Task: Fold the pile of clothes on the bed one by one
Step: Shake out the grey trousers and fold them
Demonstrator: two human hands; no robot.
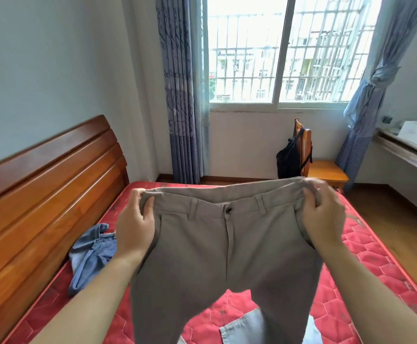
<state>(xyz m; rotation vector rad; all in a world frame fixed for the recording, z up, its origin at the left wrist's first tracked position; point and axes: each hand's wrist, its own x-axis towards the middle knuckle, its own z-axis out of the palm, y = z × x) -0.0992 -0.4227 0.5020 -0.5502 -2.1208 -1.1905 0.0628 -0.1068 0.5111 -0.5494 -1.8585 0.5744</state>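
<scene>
Here, a red quilted bed (376,256) fills the lower part of the view, with a glossy wooden headboard (41,194) running along its left side. Beyond its far edge a barred window (277,58) sits between blue patterned curtains (180,95). The taupe trousers (227,256) are held up above the mattress, front facing the camera, waistband stretched level across the top and both legs hanging down out of the lower edge. A crumpled blue denim garment (90,254) lies on the mattress near the headboard, left of the trousers and apart from them. A pale grey garment (247,326) lies on the bed below, showing between the hanging legs. By the far wall stands a wooden chair (326,173) with a black bag (289,160) hung on its back. The left hand (134,227) pinches the left end of the waistband, thumb on the front of the cloth; the right hand (324,217), a little blurred, grips the right end with curled fingers. A dark button (227,210) closes the waistband at the centre.
</scene>
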